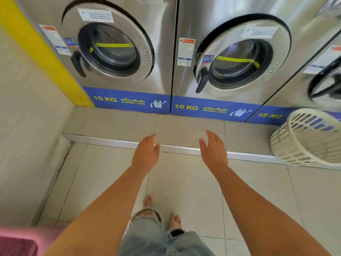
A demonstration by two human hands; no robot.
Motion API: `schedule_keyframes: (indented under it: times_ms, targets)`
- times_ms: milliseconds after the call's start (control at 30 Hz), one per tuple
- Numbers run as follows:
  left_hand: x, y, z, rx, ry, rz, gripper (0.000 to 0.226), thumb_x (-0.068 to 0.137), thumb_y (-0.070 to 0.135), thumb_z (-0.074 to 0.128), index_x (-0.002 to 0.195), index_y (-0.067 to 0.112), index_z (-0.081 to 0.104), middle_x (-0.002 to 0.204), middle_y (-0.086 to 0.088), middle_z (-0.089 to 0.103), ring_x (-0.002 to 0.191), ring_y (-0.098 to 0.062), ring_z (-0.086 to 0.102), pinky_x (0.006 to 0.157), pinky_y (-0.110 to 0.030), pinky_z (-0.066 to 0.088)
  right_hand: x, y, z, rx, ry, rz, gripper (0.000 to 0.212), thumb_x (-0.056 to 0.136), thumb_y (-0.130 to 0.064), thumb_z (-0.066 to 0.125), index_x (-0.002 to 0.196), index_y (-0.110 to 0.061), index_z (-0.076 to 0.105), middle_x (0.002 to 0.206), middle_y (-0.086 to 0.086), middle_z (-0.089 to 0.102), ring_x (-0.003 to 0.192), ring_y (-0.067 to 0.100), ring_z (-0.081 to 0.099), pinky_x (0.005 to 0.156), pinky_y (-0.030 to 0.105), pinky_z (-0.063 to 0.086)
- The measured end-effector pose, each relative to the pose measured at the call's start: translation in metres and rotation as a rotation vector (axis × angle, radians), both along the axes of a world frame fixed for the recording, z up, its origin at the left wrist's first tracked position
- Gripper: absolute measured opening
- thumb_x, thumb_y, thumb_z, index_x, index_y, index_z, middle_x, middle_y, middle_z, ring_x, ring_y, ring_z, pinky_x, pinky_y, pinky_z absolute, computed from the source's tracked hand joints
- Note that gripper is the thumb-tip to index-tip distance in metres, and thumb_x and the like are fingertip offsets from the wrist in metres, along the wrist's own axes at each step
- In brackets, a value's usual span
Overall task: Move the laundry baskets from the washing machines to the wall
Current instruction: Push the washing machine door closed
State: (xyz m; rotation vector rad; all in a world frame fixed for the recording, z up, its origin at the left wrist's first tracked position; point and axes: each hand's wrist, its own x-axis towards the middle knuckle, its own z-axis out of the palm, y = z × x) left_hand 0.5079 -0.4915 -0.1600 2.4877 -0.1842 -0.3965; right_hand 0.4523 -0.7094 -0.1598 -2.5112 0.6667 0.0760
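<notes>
Both bare forearms are stretched forward at frame centre: left hand (145, 154) empty, fingers loosely together; right hand (214, 152) empty, fingers slightly spread. Steel washing machines (118, 47) are lined across the top. At far right, a white laundry basket (310, 139) is seen tilted on the step.

Bare tiled floor (184, 182) and the raised step (110, 139) are lying open ahead of both hands. The washing machines (171, 52) are blocking beyond, the wall (27, 126) is closing the left, and 1 tilted basket (310, 139) is occupying the right.
</notes>
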Motion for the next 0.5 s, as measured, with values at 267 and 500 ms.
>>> schedule_keyframes:
  times_ms: [267,500]
  targets:
    - [0.111,-0.083,-0.019,0.029,0.014,-0.125,0.048,0.100,0.025,0.045,0.146,0.011,0.041,0.146,-0.013,0.045,0.134,-0.031,0.042,0.108,-0.038,0.035,0.091,-0.066,-0.003,0.062,-0.043,-0.165,0.052,0.099,-0.034,0.046,0.145,-0.012,0.038,0.146,0.012,0.045,0.132,0.033,0.042,0.107,0.042,0.033]
    - [0.219,-0.154,-0.036,0.026,0.087,-0.249,0.050,0.100,0.026,0.047,0.147,0.013,0.038,0.147,-0.012,0.044,0.136,-0.031,0.042,0.107,-0.043,0.038,0.204,-0.116,-0.003,0.115,-0.008,-0.221,0.053,0.099,-0.035,0.046,0.147,-0.014,0.035,0.147,0.010,0.045,0.133,0.030,0.043,0.107,0.039,0.034]
